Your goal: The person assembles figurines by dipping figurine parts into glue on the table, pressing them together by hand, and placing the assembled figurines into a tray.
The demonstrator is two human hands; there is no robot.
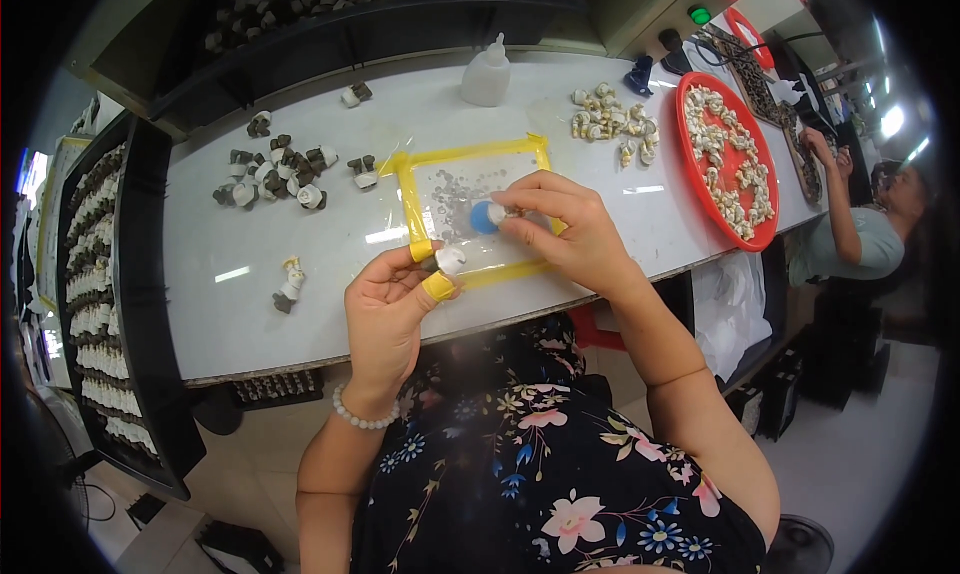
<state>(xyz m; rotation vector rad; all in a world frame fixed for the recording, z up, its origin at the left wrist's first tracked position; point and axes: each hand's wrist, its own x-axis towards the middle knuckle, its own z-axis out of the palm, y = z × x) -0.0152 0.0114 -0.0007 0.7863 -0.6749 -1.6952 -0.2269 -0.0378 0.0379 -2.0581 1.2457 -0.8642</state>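
Note:
My left hand [388, 299], with yellow tape round the thumb and forefinger, pinches a small white-and-dark figurine piece [450, 260]. A short way to the right, my right hand [565, 224] is closed at its fingertips on a small white piece [497, 213], partly hidden by the fingers. That piece is at a round blue pad [484, 218]; whether it touches cannot be made out. Both hands are over a clear sheet [470, 179] edged with yellow tape [470, 154], dotted with grey glue-like spots. A finished-looking figurine [289, 284] with a white-and-gold top and dark base lies left of my left hand.
Several dark-and-white pieces [275, 174] lie at the left. White-and-gold pieces [615, 124] lie at the back right, beside a red tray [768, 236] of more. A squeeze bottle [486, 74] stands behind the sheet. A filled black rack [150, 304] borders the left; a co-worker [860, 224] sits right.

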